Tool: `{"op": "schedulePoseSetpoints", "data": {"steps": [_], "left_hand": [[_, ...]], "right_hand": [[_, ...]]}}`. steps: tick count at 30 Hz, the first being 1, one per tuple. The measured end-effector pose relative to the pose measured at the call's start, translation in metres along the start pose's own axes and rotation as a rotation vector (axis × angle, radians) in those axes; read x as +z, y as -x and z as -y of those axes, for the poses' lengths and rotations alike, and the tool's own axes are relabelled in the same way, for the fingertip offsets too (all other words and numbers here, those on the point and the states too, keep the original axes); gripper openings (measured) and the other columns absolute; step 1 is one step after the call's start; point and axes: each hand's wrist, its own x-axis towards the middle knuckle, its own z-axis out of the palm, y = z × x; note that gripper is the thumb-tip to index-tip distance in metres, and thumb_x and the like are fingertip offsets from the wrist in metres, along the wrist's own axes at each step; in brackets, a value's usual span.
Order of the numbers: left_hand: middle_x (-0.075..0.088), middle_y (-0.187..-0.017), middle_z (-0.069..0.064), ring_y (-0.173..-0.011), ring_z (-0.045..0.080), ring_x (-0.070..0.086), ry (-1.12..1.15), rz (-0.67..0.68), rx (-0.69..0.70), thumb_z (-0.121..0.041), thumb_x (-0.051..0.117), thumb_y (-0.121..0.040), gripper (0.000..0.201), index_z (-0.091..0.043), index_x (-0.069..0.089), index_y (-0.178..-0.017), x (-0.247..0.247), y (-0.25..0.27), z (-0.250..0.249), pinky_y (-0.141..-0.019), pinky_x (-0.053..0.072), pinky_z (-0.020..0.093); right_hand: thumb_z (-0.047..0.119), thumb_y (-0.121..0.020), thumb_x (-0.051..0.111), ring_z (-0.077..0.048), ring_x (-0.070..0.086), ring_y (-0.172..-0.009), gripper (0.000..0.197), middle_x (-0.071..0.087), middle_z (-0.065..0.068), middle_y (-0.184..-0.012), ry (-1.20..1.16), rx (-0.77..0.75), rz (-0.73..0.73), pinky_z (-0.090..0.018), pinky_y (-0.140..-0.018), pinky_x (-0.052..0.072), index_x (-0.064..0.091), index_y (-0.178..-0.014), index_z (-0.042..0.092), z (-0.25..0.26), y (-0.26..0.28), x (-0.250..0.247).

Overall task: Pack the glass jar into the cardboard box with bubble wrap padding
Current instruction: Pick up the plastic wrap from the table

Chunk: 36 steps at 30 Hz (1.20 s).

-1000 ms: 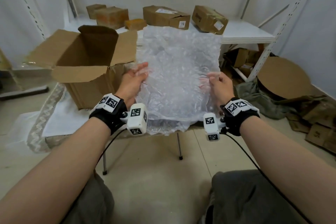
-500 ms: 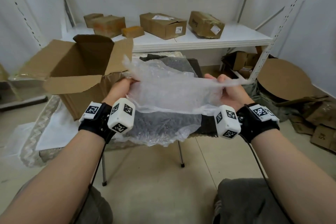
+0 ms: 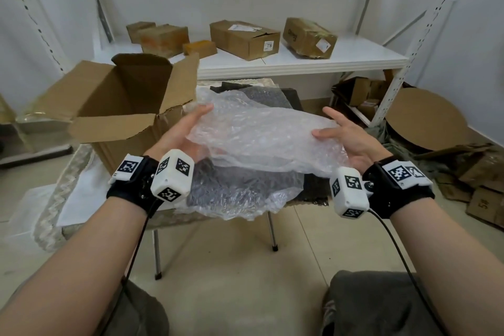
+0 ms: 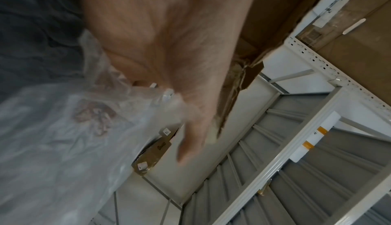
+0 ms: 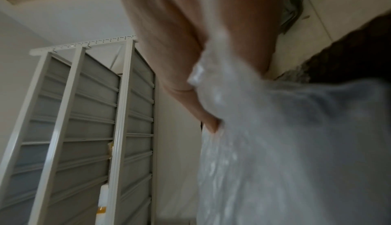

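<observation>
A crumpled sheet of clear bubble wrap (image 3: pixel 261 139) lies folded across both my hands above a small table. My left hand (image 3: pixel 177 136) is under its left edge, palm up and fingers straight. My right hand (image 3: pixel 346 139) supports the right edge with straight fingers, its thumb lying on top. The wrist views are blurred and show each palm, the left hand (image 4: pixel 169 44) and the right hand (image 5: pixel 190 28), against the wrap (image 4: pixel 52 145) (image 5: pixel 275 145). The open cardboard box (image 3: pixel 122 106) stands on the table just left of my left hand, flaps up. No glass jar is in view.
A second bubble wrap sheet (image 3: pixel 245 194) lies on a dark cloth (image 3: pixel 313 185) on the table below my hands. A white shelf (image 3: pixel 300 63) behind carries several closed boxes (image 3: pixel 245 38). A round cardboard disc (image 3: pixel 425 120) and more boxes (image 3: pixel 485 199) sit on the floor at right.
The wrap was held up flat like a screen, then tipped down and folded over. Both hands have let go their grip and now carry it on straight fingers.
</observation>
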Motion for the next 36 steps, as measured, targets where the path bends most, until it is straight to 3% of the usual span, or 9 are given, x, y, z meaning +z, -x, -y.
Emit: {"op": "schedulePoseSetpoints", "data": {"steps": [3,6,10,14,20,26,30,34,36], "left_hand": [[0.06,-0.134,0.01,-0.096,0.022,0.07,-0.093,0.137,-0.162,-0.04,0.079,-0.078,0.046,-0.013,0.067,-0.113,-0.008,-0.011,0.015,-0.089,0.055,0.034],[0.06,-0.133,0.014,-0.134,0.04,0.042,-0.188,0.147,-0.166,-0.041,0.091,-0.062,0.053,-0.015,0.075,-0.105,-0.016,-0.021,0.019,-0.119,0.024,0.05],[0.068,-0.123,0.015,-0.122,0.041,0.058,-0.124,0.086,-0.114,-0.042,0.098,-0.047,0.081,-0.012,0.07,-0.117,-0.022,-0.041,0.031,-0.112,0.038,0.052],[0.072,-0.114,0.016,-0.112,0.036,0.066,-0.02,0.038,-0.122,-0.033,0.1,-0.043,0.084,-0.006,0.069,-0.116,-0.022,-0.035,0.027,-0.106,0.044,0.051],[0.071,-0.107,0.013,-0.071,0.015,0.073,0.05,-0.015,-0.091,-0.008,0.064,-0.091,0.024,0.0,0.063,-0.113,-0.002,-0.021,0.022,-0.063,0.06,0.026],[0.064,-0.124,0.01,-0.107,0.027,0.067,0.419,-0.006,-0.021,-0.035,0.067,-0.089,0.049,-0.013,0.054,-0.131,0.012,-0.02,0.018,-0.092,0.056,0.041],[0.061,-0.123,0.018,-0.111,0.032,0.066,0.558,0.109,-0.04,-0.046,0.06,-0.091,0.052,-0.006,0.048,-0.123,0.031,-0.013,0.021,-0.094,0.056,0.042],[0.044,-0.144,0.023,-0.118,0.031,0.061,0.472,0.223,-0.076,-0.042,0.064,-0.086,0.08,-0.005,0.028,-0.147,0.05,-0.01,0.026,-0.095,0.055,0.041],[0.045,-0.136,0.022,-0.114,0.031,0.062,0.433,0.197,-0.078,-0.034,0.068,-0.087,0.073,-0.009,0.03,-0.145,0.055,-0.01,0.026,-0.089,0.058,0.041]], "right_hand": [[-0.01,-0.083,0.066,-0.038,0.065,-0.105,0.078,0.052,-0.01,-0.134,-0.042,-0.014,-0.044,-0.055,-0.077,0.058,0.036,-0.148,0.023,-0.006,-0.003,-0.002],[0.002,-0.086,0.069,-0.04,0.066,-0.107,0.046,0.065,-0.02,-0.123,-0.103,0.048,-0.097,-0.063,-0.089,0.051,0.055,-0.129,0.006,-0.01,-0.003,0.001],[0.031,-0.085,0.073,-0.031,0.069,-0.099,0.03,0.072,-0.014,-0.103,0.01,0.13,-0.08,-0.046,-0.083,0.058,0.062,-0.106,0.012,-0.004,0.003,0.005],[0.009,-0.088,0.069,-0.028,0.073,-0.088,0.031,0.073,-0.015,-0.107,0.085,0.152,0.044,-0.042,-0.069,0.061,0.063,-0.118,0.006,-0.002,0.0,0.003],[-0.004,-0.083,0.07,-0.034,0.07,-0.102,0.042,0.07,-0.019,-0.117,0.092,0.011,-0.081,-0.05,-0.091,0.056,0.06,-0.124,-0.001,-0.006,-0.012,0.003],[-0.008,-0.089,0.06,-0.031,0.072,-0.099,0.021,0.073,-0.016,-0.109,-0.056,-0.117,-0.163,-0.049,-0.089,0.056,0.064,-0.106,0.004,-0.011,-0.017,0.007],[-0.009,-0.084,0.065,-0.038,0.069,-0.103,0.026,0.069,-0.024,-0.115,-0.198,-0.15,-0.204,-0.057,-0.091,0.053,0.061,-0.11,-0.004,-0.018,-0.023,0.011],[-0.005,-0.083,0.068,-0.035,0.069,-0.101,0.016,0.069,-0.022,-0.114,-0.176,-0.124,-0.152,-0.057,-0.089,0.054,0.065,-0.097,0.003,-0.028,-0.018,0.029],[-0.003,-0.083,0.069,-0.031,0.07,-0.095,0.021,0.07,-0.017,-0.108,-0.143,-0.086,-0.102,-0.054,-0.085,0.056,0.065,-0.102,0.004,-0.032,-0.015,0.036]]}}
